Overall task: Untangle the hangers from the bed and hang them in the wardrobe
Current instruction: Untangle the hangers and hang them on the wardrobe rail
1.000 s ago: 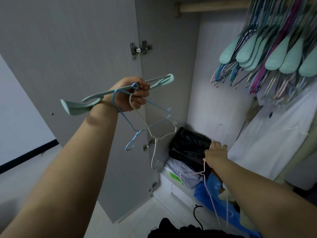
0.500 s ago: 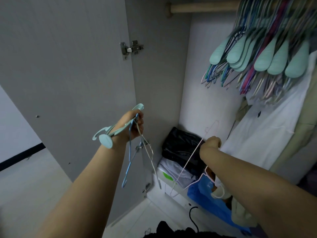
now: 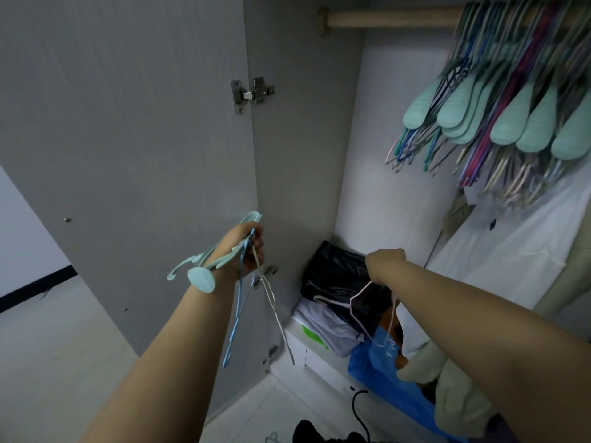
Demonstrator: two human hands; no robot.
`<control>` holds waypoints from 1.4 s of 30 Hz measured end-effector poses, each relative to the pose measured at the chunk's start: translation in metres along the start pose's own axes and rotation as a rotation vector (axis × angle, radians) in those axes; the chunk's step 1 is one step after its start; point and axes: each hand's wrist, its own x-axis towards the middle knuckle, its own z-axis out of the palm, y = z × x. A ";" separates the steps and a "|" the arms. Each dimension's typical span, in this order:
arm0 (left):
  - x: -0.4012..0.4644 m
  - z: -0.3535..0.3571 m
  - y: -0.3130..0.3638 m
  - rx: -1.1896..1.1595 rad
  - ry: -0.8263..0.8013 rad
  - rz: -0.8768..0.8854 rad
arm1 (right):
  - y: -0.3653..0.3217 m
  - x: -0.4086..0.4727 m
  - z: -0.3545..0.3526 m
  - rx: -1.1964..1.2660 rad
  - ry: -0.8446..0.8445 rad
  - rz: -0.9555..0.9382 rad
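mint hanger, blue hanger, grey door

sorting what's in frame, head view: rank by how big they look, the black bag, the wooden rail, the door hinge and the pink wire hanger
1. wooden rail, though partly hidden by hangers
2. black bag, looks close to the rail, so that order is unsure
3. pink wire hanger, held by the right hand
4. door hinge

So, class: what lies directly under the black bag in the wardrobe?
Under the black bag lies folded pale grey clothing on a white box. Anything further back is hidden.
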 end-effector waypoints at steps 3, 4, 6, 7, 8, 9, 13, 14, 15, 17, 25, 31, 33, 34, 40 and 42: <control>0.006 0.001 0.000 -0.039 0.002 0.016 | 0.003 0.000 -0.021 0.430 -0.025 -0.005; 0.008 0.002 0.001 -0.055 0.001 0.015 | 0.003 0.000 -0.028 0.593 -0.018 0.012; 0.012 0.006 0.003 -0.076 -0.005 0.006 | 0.003 0.000 -0.041 1.050 0.053 0.039; 0.013 0.008 0.004 -0.079 -0.008 -0.001 | 0.003 -0.002 -0.049 1.293 0.109 0.065; 0.015 0.011 0.005 -0.084 -0.014 -0.009 | 0.002 -0.006 -0.060 1.482 0.167 0.100; 0.018 0.013 0.005 -0.090 -0.018 -0.014 | 0.000 -0.013 -0.071 1.635 0.238 0.126; 0.027 0.024 0.008 -0.117 -0.024 -0.009 | -0.008 -0.051 -0.123 1.921 0.554 -0.026; 0.029 0.027 0.010 -0.121 -0.025 -0.011 | -0.010 -0.064 -0.134 1.949 0.634 -0.089; 0.031 0.030 0.013 -0.124 -0.027 -0.015 | -0.011 -0.078 -0.144 1.959 0.723 -0.144; 0.033 0.037 0.021 -0.132 -0.052 -0.028 | -0.013 -0.097 -0.159 1.966 0.904 -0.270; 0.025 0.076 0.044 -0.116 -0.184 -0.008 | 0.022 -0.080 -0.199 2.066 1.209 -0.482; 0.019 0.089 0.046 -0.073 -0.232 -0.031 | 0.046 -0.049 -0.202 2.138 0.839 -0.260; 0.019 0.088 0.046 -0.053 -0.245 -0.050 | 0.044 -0.046 -0.194 2.221 0.794 -0.194; 0.019 0.088 0.045 -0.048 -0.250 -0.058 | 0.041 -0.046 -0.190 2.276 0.814 -0.159; 0.017 0.078 0.043 -0.066 -0.381 -0.071 | 0.029 -0.058 -0.168 2.471 1.021 -0.108; 0.015 0.070 0.046 -0.077 -0.461 -0.077 | 0.026 -0.055 -0.158 2.304 1.026 -0.128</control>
